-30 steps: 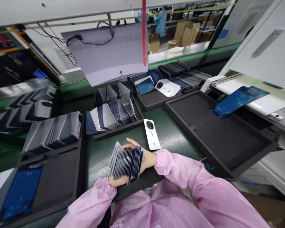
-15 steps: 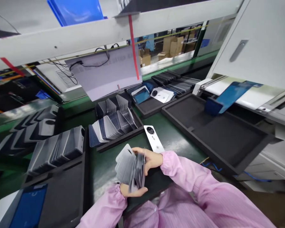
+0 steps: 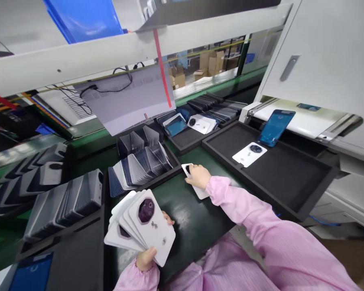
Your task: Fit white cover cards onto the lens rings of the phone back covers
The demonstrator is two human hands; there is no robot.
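Note:
My left hand (image 3: 147,254) grips a fanned stack of white phone back covers (image 3: 141,226), raised near the bottom centre, their camera holes facing me. My right hand (image 3: 198,176) rests with curled fingers on a single white back cover (image 3: 200,192) lying on the green bench. Both arms are in pink sleeves. In the large black foam tray (image 3: 291,182) on the right lies another white back cover (image 3: 249,154). A blue-filmed cover (image 3: 276,127) leans at the mouth of the white machine (image 3: 306,121).
A black tray of upright grey covers (image 3: 142,163) stands beyond the bench centre. More racks of covers (image 3: 63,202) fill the left. A tray with white and blue covers (image 3: 194,123) sits farther back. A grey monitor back (image 3: 127,97) hangs overhead, and a blue-filmed part (image 3: 30,270) lies bottom left.
My left hand lifted the stack and turned it so the faces show. My right hand left the stack and reached to the cover on the bench. A white cover now lies in the right tray.

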